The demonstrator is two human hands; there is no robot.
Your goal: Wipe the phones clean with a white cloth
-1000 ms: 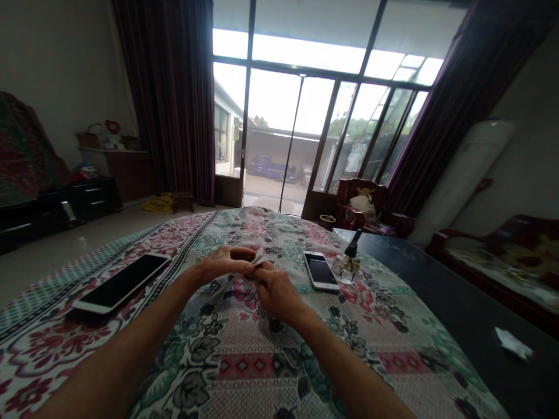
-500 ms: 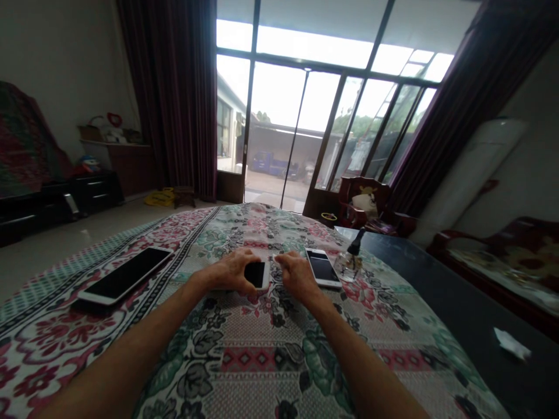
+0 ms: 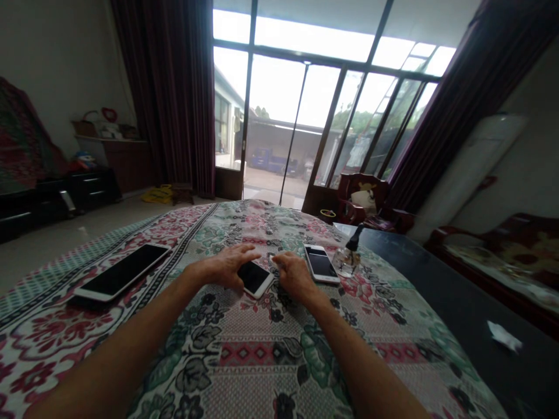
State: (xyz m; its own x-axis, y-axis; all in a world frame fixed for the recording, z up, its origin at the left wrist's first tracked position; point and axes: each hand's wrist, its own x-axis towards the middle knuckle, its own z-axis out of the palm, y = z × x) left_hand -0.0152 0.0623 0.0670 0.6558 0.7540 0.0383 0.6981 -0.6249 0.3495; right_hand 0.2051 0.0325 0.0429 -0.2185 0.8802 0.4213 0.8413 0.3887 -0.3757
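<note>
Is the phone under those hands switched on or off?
Seemingly off: the middle phone lies face up on the floral cloth, screen dark, left hand resting on it.

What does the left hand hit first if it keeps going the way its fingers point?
Probably nothing close: the left hand points away across the floral patterned cloth, its fingers over the small white-edged phone. Depth unclear.

1. A table carries everything; a floral cloth [image 3: 262, 361] in red, green and white covers most of it.
2. The table's bare dark top [image 3: 471, 314] shows on the right.
3. On the cloth lie a large phone [image 3: 120, 278] at the left, a middle phone [image 3: 255, 278], a white phone [image 3: 322, 263] to its right, and a small glass bottle [image 3: 348, 261] just beside that.
4. A crumpled white scrap [image 3: 504, 337] lies on the dark top.
</note>
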